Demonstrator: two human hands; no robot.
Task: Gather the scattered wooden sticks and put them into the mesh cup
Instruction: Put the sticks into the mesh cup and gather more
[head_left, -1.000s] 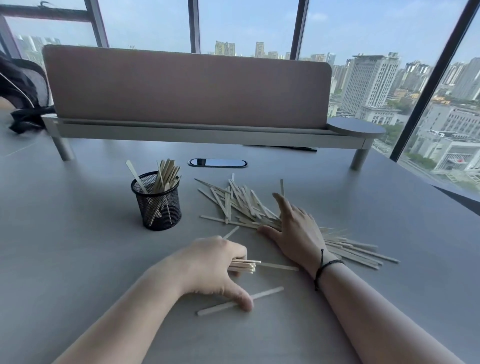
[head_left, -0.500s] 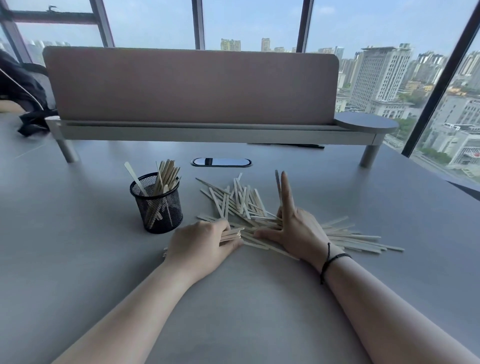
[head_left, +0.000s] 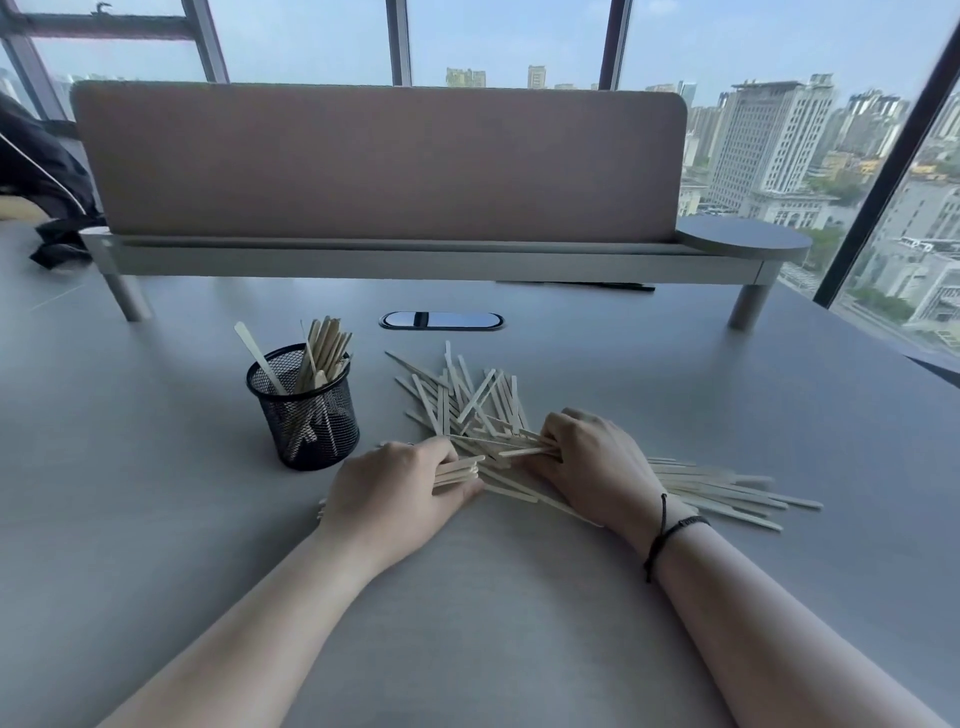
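Wooden sticks (head_left: 483, 400) – both hands gripping bundles | left hand (head_left: 400, 488) | right hand (head_left: 587, 462) | mesh cup (head_left: 306, 410) left

Both hands rest on a grey table (head_left: 156, 519), meeting at the near edge of a loose pile of wooden sticks (head_left: 470, 397). The left hand (head_left: 395, 491) is curled around a small bundle of sticks (head_left: 457, 470), whose ends poke out toward the right hand (head_left: 592, 467). That hand lies just beside it, fingers bent down onto the pile, with a black cord bracelet (head_left: 670, 532) at the wrist. More sticks fan out flat beyond the right wrist. Just past the left hand's knuckles stands a black mesh cup (head_left: 306, 415) with sticks upright inside it.
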